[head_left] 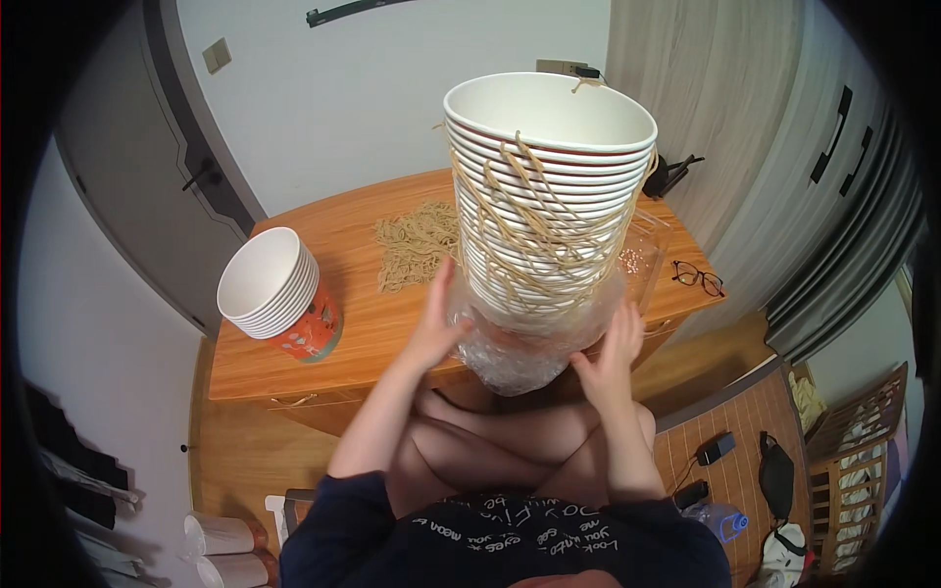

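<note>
A tall stack of white paper buckets (549,186) stands upright before me, at the table's front edge. Tan cord handles hang in loops down its side. Crumpled clear plastic wrap (515,363) surrounds the stack's lower end. My left hand (439,323) presses on the wrap from the left, its fingers pointing up. From the right, my right hand (610,358) grips the wrap with thumb and fingers spread. Between them the hands hold the stack's lower part; the fingertips are partly hidden by the plastic. A heap of tan cords (417,247) lies behind the left hand.
On the wooden table (363,323), a shorter bucket stack (279,294) with an orange printed side stands left. A clear tray (642,260) with small pinkish pieces and eyeglasses (698,278) lie right. Wrapped white stacks (221,534) are on the floor, lower left.
</note>
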The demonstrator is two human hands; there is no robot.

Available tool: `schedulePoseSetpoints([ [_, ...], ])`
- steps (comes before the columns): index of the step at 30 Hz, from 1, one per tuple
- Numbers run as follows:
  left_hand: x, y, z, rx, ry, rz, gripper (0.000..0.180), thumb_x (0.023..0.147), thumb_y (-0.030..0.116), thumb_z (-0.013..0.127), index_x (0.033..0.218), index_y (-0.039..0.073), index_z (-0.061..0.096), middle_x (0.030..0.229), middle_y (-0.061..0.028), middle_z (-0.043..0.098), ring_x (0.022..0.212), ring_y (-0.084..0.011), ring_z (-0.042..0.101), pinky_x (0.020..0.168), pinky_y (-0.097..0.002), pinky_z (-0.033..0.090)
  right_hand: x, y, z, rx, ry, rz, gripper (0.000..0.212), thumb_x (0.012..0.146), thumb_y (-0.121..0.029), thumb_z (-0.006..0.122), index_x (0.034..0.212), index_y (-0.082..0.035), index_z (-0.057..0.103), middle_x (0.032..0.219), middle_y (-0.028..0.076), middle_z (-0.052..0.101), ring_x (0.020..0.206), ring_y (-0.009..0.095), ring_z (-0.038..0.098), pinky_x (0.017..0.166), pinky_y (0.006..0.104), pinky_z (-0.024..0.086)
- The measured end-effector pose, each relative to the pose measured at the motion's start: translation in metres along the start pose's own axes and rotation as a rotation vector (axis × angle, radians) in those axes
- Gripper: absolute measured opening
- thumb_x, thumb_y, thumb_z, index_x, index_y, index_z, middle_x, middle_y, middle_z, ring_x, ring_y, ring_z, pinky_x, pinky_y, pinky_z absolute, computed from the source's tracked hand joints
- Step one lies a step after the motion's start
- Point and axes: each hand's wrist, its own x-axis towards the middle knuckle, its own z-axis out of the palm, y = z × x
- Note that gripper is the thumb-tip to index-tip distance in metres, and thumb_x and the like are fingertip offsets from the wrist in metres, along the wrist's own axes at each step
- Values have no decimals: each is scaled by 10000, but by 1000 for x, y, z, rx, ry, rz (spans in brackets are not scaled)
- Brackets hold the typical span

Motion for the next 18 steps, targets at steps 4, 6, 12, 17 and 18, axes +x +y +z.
schedulePoseSetpoints([
  [4,-3,-42,34,35,-76,-87,984,807,395,753,1487,-3,163,1483,-168,332,1396,-285,288,1144,-383,231,-2,-20,40,650,-220,95,751,848,-461,651,1354,30,393,1349,246,434,1233,426,425,1048,457,331],
  [6,0,-51,51,-60,-56,-115,958,818,370,751,1486,-4,175,1466,-158,362,1369,-277,328,1129,-375,258,-10,0,68,814,-370,232,725,927,-481,564,1366,57,354,1350,206,441,1243,359,443,1055,431,325],
  [12,11,-28,45,2,213,-49,721,983,529,423,1458,7,279,1451,-134,394,1342,-231,363,1099,-362,308,55,-79,46,1104,370,86,839,966,-497,476,1502,39,115,1523,209,279,1408,313,270,1149,398,190],
  [17,49,74,41,-425,459,175,564,1051,392,324,1479,27,277,1465,-109,386,1334,-220,372,1117,-362,292,121,-89,13,1240,165,74,711,1009,-398,413,1500,45,150,1566,176,209,1444,258,197,1172,358,139],
  [18,55,83,34,-431,450,163,562,1052,390,317,1480,30,275,1471,-105,382,1335,-222,376,1119,-365,291,133,-82,15,1339,92,94,661,1023,-360,389,1494,50,171,1567,167,213,1444,245,201,1173,351,146],
])
